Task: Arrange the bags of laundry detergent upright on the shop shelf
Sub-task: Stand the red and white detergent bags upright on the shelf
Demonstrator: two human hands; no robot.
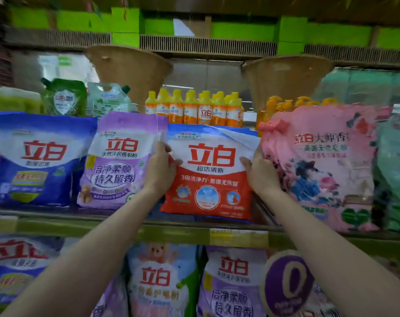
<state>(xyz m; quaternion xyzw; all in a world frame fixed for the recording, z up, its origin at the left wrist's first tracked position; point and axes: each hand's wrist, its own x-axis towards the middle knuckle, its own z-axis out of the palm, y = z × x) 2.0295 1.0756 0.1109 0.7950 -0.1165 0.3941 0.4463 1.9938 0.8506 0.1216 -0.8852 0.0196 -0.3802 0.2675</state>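
A red and white detergent bag (209, 179) stands upright in the middle of the shop shelf (125, 229). My left hand (159, 170) grips its left edge, thumb on the front. My right hand (259, 172) grips its right edge, squeezed between it and a pink bag (320, 165). A purple bag (119, 161) stands upright just left of the red one, and a blue bag (41, 161) stands further left. All lean slightly back.
Orange bottles (194, 108) and green pouches (64, 97) stand behind the bags. A green bag (396, 170) is at the far right. The shelf below holds more bags, among them a pink-blue one (160, 280) and a purple one (231, 284). Woven baskets (130, 67) hang above.
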